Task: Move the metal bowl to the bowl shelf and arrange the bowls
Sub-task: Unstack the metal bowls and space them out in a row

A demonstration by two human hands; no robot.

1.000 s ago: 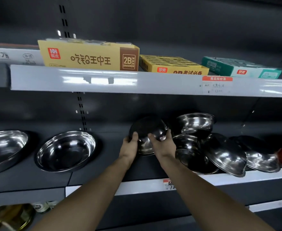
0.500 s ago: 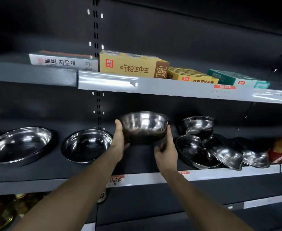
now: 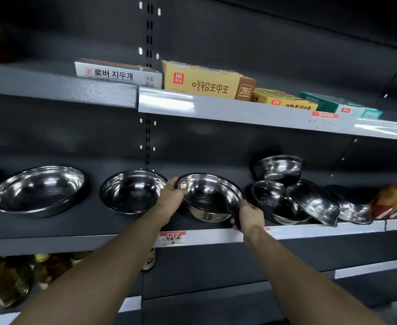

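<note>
I see my left hand (image 3: 169, 195) and right hand (image 3: 249, 215) gripping opposite rims of the metal bowl (image 3: 210, 198) at frame centre. It sits tilted on the bowl shelf (image 3: 75, 231), just right of a shallow bowl (image 3: 132, 191), with jumbled bowls (image 3: 293, 200) further right.

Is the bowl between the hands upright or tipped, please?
Upright: the held bowl shows its open mouth upward, slightly tilted toward the camera.
</note>
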